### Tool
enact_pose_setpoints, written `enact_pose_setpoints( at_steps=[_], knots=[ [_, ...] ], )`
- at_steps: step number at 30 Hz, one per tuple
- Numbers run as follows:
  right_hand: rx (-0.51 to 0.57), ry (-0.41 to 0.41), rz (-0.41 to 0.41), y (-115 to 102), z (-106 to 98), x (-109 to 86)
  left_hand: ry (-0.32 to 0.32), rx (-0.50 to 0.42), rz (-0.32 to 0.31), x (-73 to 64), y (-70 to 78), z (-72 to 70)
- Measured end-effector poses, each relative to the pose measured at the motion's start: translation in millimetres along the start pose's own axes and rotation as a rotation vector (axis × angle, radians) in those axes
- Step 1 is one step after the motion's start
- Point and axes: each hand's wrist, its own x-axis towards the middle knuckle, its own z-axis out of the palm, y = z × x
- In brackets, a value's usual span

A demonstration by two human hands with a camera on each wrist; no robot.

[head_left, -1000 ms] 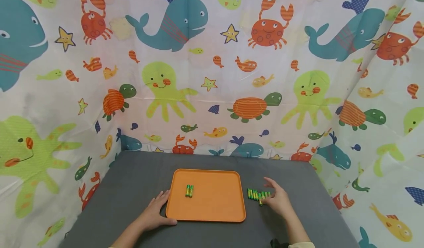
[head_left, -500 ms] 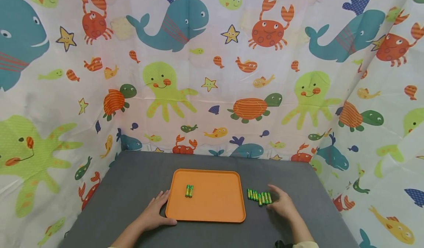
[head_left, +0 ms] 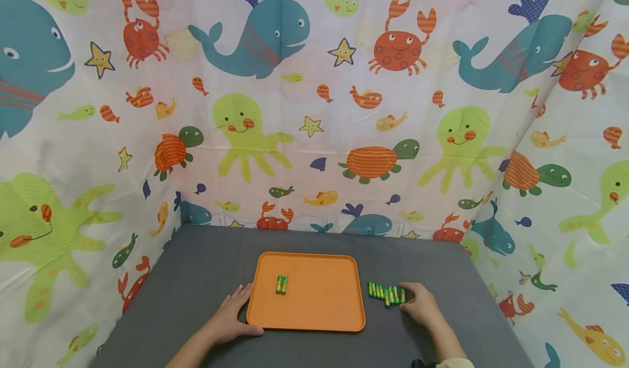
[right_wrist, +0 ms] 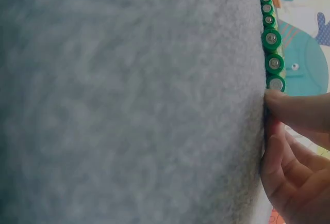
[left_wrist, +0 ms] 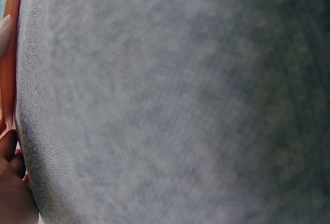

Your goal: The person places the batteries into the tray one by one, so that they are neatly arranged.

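My left hand (head_left: 231,316) spans the front left corner of an orange tray (head_left: 324,291), fingers along its left rim and thumb by the front edge. Two green batteries (head_left: 282,285) lie side by side inside the tray, towards its left. Right of the tray, several more green batteries (head_left: 378,290) form a row on the grey cloth. My right hand (head_left: 425,305) is at the row's right end, thumb and index finger pinching the last battery (head_left: 403,296). In the right wrist view the thumb (right_wrist: 294,108) covers that battery, beside the visible battery ends (right_wrist: 274,63).
A grey cloth (head_left: 314,351) covers the table under the tray. Behind and along both sides hangs a white curtain (head_left: 295,155) printed with sea animals. One battery (head_left: 387,298) juts slightly forward from the row.
My right hand has shifted right, from the battery jutting forward in the middle of the row to the one at the right end. The left hand stays at the tray.
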Motion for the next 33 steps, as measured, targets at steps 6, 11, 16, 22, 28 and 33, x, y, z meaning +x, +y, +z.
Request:
enact_pose_setpoints(
  at_steps=[6, 11, 16, 22, 28, 33],
  knots=[
    [0.011, -0.018, 0.022, 3, -2, -1.3, 0.007, 0.009, 0.006, 0.3, -0.5, 0.8],
    [0.006, -0.041, 0.055, 3, -5, -1.4, 0.009, 0.011, 0.008, 0.0, -0.2, 1.5],
    [-0.002, -0.038, 0.069, 3, -5, -3.6, 0.015, 0.011, 0.016, -0.2, -0.2, 0.8],
    [0.023, -0.007, 0.065, 4, -10, -8.6, 0.017, 0.01, 0.025, -0.2, 1.9, -1.0],
    [0.116, -0.021, 0.079, 0, -19, -7.8, 0.008, 0.022, 0.009, -0.2, 2.8, -1.2],
    [0.235, -0.002, 0.07, -15, -25, -7.5, 0.001, 0.022, -0.009, -1.2, 2.5, -0.4]
  ],
)
